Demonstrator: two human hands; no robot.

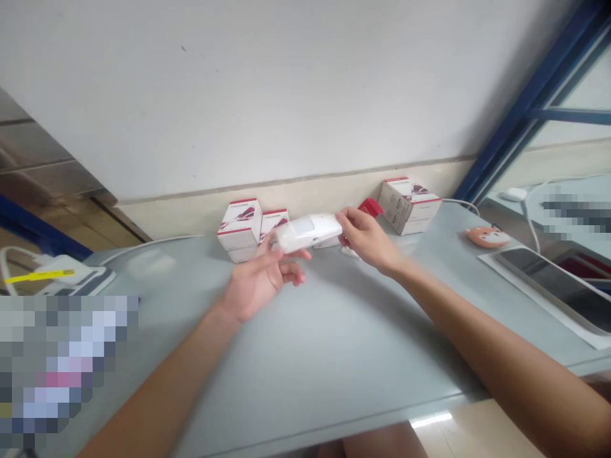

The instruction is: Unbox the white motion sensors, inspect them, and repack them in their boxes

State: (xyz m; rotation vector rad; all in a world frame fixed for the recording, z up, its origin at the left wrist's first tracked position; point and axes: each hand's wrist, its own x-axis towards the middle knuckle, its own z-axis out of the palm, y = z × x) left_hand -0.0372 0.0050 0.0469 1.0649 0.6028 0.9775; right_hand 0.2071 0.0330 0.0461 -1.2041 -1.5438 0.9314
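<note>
- At 9 o'clock, on the far left of the counter, sits a white appliance with a yellow strip, with a white cable running along the back of the counter; a pixelated blur covers the lower left corner.
- Just left of centre, the left hand is half open, palm turned up and fingers loosely curled, with the index finger touching the underside of the device's left end.
- At the centre, slightly toward 12 o'clock, a white plastic device lies level between the hands. It is long and rounded, with a pale grey oval window on top, and looks like a motion sensor.
- Behind it at 12 o'clock stand two white-and-red cardboard boxes, close against the wall.
- Just right of centre, the right hand pinches the device's right end between thumb and fingers, with a red tab just behind it.
- At 2 o'clock, a third box sits near the wall.
- At 3 o'clock lie a round orange fox-faced pad and a dark tablet on a white sheet.
- A broad stretch of grey counter lies between the hands and the near edge, which runs along 6 o'clock.
</note>
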